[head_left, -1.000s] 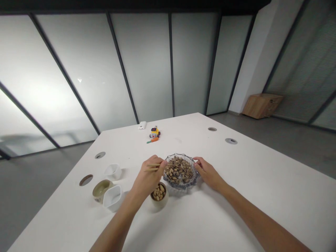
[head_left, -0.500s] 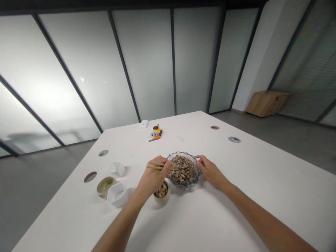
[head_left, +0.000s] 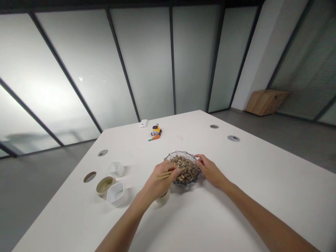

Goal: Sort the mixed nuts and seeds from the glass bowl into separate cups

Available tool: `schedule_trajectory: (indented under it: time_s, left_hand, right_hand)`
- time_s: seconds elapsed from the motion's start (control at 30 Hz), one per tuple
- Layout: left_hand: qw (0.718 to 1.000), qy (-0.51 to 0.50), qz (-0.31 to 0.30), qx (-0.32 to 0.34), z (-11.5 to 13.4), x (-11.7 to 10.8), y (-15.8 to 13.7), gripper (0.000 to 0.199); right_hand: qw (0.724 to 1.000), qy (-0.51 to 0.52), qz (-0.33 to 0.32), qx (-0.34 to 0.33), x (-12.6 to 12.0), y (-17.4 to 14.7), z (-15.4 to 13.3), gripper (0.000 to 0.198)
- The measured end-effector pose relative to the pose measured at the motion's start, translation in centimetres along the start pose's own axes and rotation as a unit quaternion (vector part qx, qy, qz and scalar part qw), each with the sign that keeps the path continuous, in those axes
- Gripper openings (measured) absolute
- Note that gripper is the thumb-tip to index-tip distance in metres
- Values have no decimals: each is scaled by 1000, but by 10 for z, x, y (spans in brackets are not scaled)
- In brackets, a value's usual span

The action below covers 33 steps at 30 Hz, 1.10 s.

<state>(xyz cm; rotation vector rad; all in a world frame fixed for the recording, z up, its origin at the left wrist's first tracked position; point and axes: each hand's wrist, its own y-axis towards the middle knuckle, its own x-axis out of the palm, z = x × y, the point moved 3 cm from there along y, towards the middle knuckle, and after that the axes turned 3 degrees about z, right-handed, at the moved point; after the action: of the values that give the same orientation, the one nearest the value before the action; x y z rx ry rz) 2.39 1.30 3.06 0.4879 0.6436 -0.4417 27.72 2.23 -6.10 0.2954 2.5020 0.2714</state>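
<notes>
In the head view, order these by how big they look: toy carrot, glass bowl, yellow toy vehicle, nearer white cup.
1. Glass bowl
2. Nearer white cup
3. Yellow toy vehicle
4. Toy carrot

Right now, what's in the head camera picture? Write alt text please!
A person's left hand holds chopsticks over a glass bowl of seeds on a white table, while the right hand touches its rim. Two white dishes and an olive bowl sit to the left; a yellow toy vehicle stands farther back.
</notes>
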Motion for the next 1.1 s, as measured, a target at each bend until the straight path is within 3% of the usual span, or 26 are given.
schedule_trajectory:
  time_s: [0.27,0.4,0.57,0.73,0.97,1.1]
  left_hand:
    - [999,19,13,-35,20,-18,-4,42]
    - [999,18,6,-31,12,-10,-2,42]
    - [999,12,48,-7,-4,-9,2,37]
    - [998,-4,62,-7,0,-14,0,33]
    - [997,44,22,55,-5,-8,-1,32]
    - [995,39,81,39,-7,-26,1,28]
  right_hand:
    - [1000,-3,-2,-7,0,0,1,44]
    - [1000,-6,1,-8,0,0,-1,45]
    - [1000,-10,-9,-1,1,-1,0,48]
    - [1000,-12,-6,-6,1,0,1,46]
    - [1000,-9,-17,-4,-2,-1,-5,43]
    - [1000,-5,-15,-2,2,-2,-3,46]
